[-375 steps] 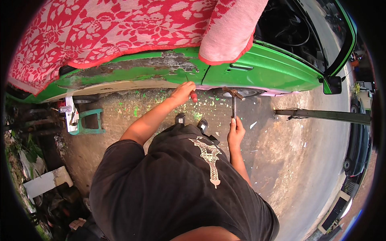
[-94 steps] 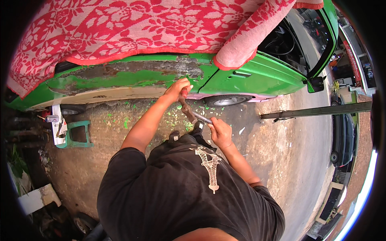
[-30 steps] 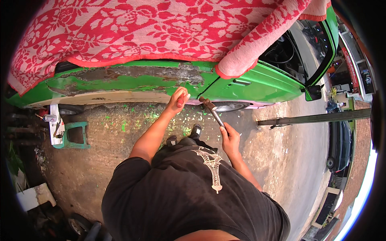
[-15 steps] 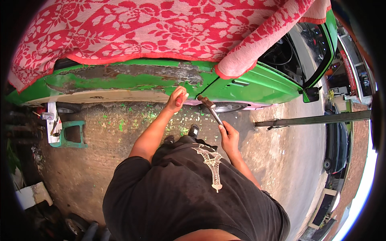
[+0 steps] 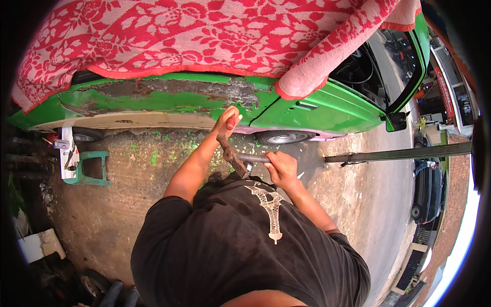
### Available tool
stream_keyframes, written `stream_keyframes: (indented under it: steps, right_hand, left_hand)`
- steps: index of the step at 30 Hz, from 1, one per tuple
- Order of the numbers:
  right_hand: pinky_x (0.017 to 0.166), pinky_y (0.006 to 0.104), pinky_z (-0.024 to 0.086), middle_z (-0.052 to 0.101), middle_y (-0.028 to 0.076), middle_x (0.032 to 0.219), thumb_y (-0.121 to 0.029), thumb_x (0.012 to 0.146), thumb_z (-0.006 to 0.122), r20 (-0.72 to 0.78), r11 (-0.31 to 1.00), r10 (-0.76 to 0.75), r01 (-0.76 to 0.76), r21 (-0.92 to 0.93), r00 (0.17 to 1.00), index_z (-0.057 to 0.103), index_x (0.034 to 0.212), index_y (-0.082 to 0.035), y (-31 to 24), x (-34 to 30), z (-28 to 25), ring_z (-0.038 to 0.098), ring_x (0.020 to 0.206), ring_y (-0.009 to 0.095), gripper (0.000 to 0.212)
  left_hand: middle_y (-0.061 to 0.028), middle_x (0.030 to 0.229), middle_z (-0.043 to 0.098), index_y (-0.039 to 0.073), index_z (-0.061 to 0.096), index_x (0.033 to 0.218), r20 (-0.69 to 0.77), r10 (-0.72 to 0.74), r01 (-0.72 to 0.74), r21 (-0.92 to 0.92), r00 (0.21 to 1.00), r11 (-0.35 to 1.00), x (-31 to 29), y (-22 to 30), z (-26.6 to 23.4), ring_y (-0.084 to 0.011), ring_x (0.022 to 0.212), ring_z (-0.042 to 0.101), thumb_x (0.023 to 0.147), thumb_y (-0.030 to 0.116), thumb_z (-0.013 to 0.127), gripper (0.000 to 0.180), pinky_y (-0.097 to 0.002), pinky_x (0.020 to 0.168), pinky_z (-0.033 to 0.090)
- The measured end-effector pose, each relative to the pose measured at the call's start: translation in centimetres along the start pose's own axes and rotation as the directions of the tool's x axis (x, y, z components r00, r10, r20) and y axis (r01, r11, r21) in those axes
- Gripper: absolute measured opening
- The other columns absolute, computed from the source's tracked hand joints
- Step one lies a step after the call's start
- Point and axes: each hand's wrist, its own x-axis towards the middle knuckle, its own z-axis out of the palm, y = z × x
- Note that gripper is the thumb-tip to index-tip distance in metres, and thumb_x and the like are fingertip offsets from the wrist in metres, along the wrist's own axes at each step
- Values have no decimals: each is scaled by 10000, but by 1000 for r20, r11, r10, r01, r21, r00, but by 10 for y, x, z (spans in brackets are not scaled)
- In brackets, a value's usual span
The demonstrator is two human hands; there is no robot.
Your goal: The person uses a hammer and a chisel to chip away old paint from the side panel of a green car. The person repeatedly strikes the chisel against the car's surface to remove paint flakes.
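My left hand (image 5: 224,118) is closed round a red-handled tool (image 5: 231,123), held against the lower side of a green car (image 5: 312,115). The tool's far end is hidden by the hand and the car side. In my right hand (image 5: 284,170) is a hammer (image 5: 234,156), gripped by its metal handle. Its rusty head lies just below my left hand, in front of my body and apart from the red handle. Near my left hand, the car's paint is stripped to a rough grey and brown band (image 5: 153,92).
A red and pink floral blanket (image 5: 194,36) covers the car's upper part. Green paint flakes (image 5: 154,157) litter the ground. A teal plastic stool (image 5: 106,169) stands at left. A long beam (image 5: 399,152) juts in from the right, with a dark parked car (image 5: 428,184) beyond.
My right hand has swung the hammer back from the car toward my body, and its head now points left. My left hand stays nearly in place with the red-handled tool.
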Motion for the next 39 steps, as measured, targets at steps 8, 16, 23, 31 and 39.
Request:
stream_keyframes:
  steps: [8,16,23,31,39]
  right_hand:
    - [492,408,448,567,98,707,-191,870,686,11,982,170,-168,-91,985,646,1047,-64,6,-2,10,589,579,310,221]
    - [522,409,473,619,114,766,-208,900,666,-59,955,263,-268,-130,963,648,1042,-73,28,-29,28,607,618,331,197]
    - [518,387,442,567,106,694,-145,872,688,-77,962,273,-272,18,959,647,1017,-51,1,-40,-3,564,568,300,178]
    - [520,354,436,575,109,688,-136,874,694,-132,887,461,-454,79,878,671,997,-36,1,-70,-1,558,557,254,160]
    - [554,358,460,619,122,737,-141,876,699,-149,853,521,-513,94,840,675,1017,-18,5,-78,-4,593,597,274,189]
  left_hand:
    - [-59,805,363,15,390,828,-33,13,-12,14,999,1000,3,-11,5,-182,696,350,911,23,610,235,-249,661,340]
    - [-50,849,413,30,373,802,54,-103,109,-138,993,984,-4,-10,7,-157,739,384,863,-58,598,249,-231,713,361]
    - [-105,810,421,30,376,807,15,-83,82,55,996,995,-21,-33,4,-248,697,406,879,9,633,268,-276,672,400]
    - [-115,837,476,33,404,815,79,1,-20,237,997,971,-9,6,3,-294,727,478,872,39,654,256,-328,685,443]
    - [-101,824,498,50,465,805,214,-59,-19,342,975,939,-2,17,-6,-316,757,526,855,80,679,222,-402,691,442]
